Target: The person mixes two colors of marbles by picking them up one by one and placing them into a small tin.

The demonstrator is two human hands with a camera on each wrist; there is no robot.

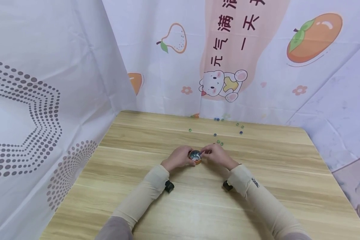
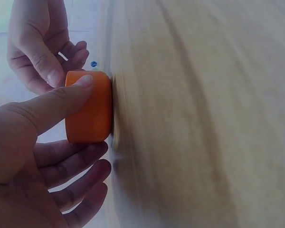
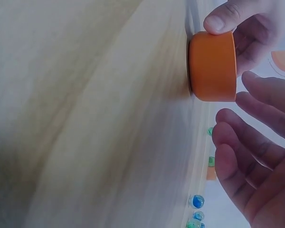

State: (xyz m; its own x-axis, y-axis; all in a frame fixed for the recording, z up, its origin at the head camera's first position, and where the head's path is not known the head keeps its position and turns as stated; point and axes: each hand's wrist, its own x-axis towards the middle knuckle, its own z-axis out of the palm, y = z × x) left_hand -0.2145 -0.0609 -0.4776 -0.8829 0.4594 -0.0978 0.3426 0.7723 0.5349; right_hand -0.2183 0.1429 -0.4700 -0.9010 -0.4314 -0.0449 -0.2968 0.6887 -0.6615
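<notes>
A small orange bowl (image 1: 197,162) stands on the table with glass marbles (image 1: 195,154) inside it. My left hand (image 1: 180,156) grips the bowl from the left. In the left wrist view its thumb (image 2: 83,83) presses the orange wall, with the other fingers on the opposite side. From the right, my right hand (image 1: 216,155) reaches to the bowl's rim. The right wrist view shows two of its fingertips (image 3: 249,78) right at the rim, a little apart, with no marble visible between them. Its other fingers are loosely bent.
Loose green and blue marbles lie beyond the bowl, among them a green one (image 1: 190,130) and blue ones (image 1: 215,135) (image 1: 241,132). Some sit close to the back edge of the wooden table (image 1: 156,133). Printed cloth (image 1: 180,86) hangs behind and at the sides.
</notes>
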